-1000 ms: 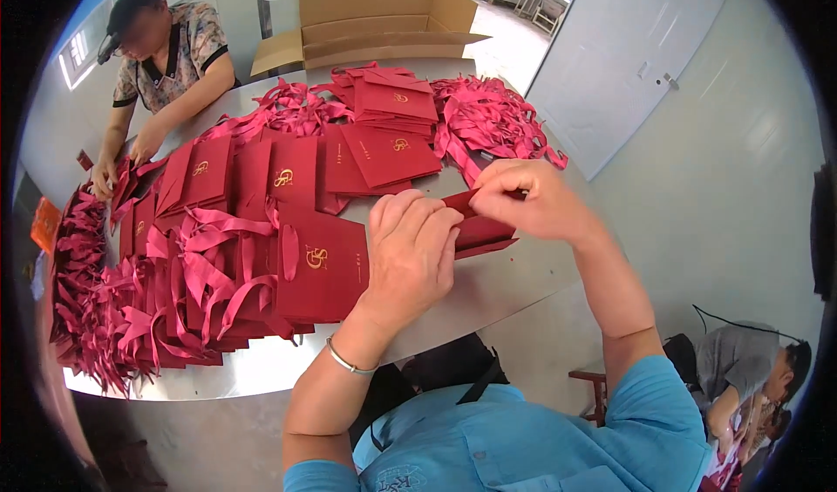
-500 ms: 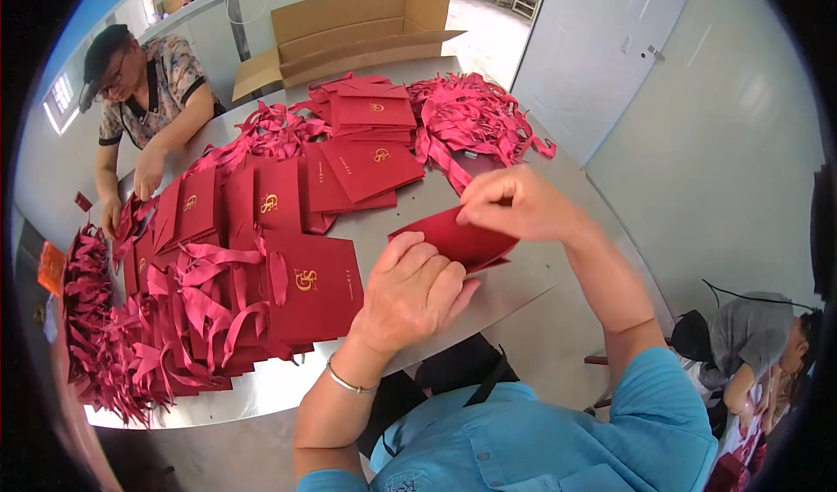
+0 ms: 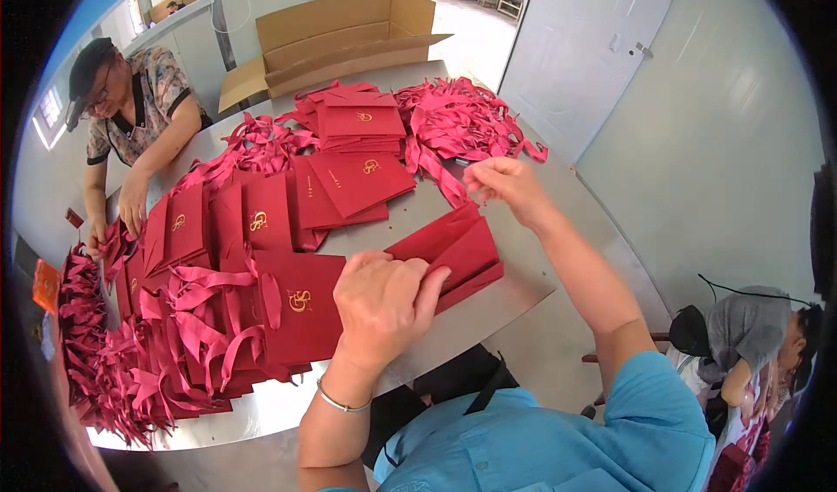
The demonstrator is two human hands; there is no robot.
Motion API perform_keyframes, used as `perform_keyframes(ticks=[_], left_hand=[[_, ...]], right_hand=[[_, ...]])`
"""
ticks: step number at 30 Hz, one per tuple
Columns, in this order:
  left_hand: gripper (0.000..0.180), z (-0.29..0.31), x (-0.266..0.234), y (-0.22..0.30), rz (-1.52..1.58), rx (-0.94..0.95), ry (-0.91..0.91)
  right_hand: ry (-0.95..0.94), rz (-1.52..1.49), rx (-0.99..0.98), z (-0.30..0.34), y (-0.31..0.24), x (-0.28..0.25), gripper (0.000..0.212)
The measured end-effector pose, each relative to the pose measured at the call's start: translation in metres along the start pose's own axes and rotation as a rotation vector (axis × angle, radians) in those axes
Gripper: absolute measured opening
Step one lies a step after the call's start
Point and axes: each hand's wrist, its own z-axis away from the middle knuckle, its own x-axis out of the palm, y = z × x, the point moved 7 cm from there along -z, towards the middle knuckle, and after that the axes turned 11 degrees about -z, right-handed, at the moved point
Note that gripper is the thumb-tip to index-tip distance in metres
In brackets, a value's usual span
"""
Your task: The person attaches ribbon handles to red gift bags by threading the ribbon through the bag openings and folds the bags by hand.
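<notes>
My left hand (image 3: 384, 305) grips a dark red paper gift bag (image 3: 462, 252) by its near left side, thumb on the side facing me. The bag is partly opened, with folds showing along its upper part. Above its far edge, apart from it, my right hand (image 3: 510, 191) is raised with thumb and fingers pinched together; whatever they may hold is too small to make out. Left of my left hand lies a row of red bags (image 3: 301, 309) with pink ribbon handles, overlapping one another. Loose pink ribbons (image 3: 462, 122) are heaped beyond my right hand.
Stacked flat red bags (image 3: 362, 126) lie on the metal table (image 3: 514, 291). An open cardboard box (image 3: 340, 43) stands behind them. A co-worker (image 3: 144, 117) handles ribbons at the far left; another person (image 3: 750, 335) bends over at the right. A door (image 3: 593, 56) stands beyond.
My right hand has come away from the bag and risen above it. The bag has been turned and now shows more of its folded side. My left hand has shifted slightly left and nearer.
</notes>
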Motion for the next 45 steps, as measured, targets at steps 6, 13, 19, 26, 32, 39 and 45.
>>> perform_keyframes(ticks=[6, 13, 19, 26, 32, 39, 45], left_hand=[[0.021, 0.007, 0.01, -0.012, 0.017, -0.139, -0.046], [0.019, 0.027, 0.047, -0.029, 0.082, -0.456, -0.373], [0.022, 0.045, 0.066, -0.033, 0.017, -0.455, -0.579], [0.024, 0.049, 0.071, -0.039, 0.063, -0.526, -0.617], [0.026, 0.047, 0.074, -0.035, 0.064, -0.478, -0.607], [0.027, 0.057, 0.079, -0.039, 0.075, -0.492, -0.657], [0.026, 0.061, 0.084, -0.044, 0.042, -0.528, -0.807]], right_hand=[[0.157, 0.5, -0.452, -0.048, 0.012, -0.023, 0.015], [0.193, 0.964, -0.834, -0.096, -0.03, 0.01, 0.017], [0.267, 1.225, -0.758, -0.142, -0.043, 0.037, 0.031], [-0.438, 1.437, -0.814, -0.15, -0.028, 0.091, 0.025], [-0.47, 1.08, -0.511, -0.141, -0.073, 0.061, 0.017], [-0.198, 0.178, -0.278, -0.099, -0.13, 0.047, 0.017], [-0.353, 0.513, 0.051, -0.055, -0.065, 0.028, 0.023]])
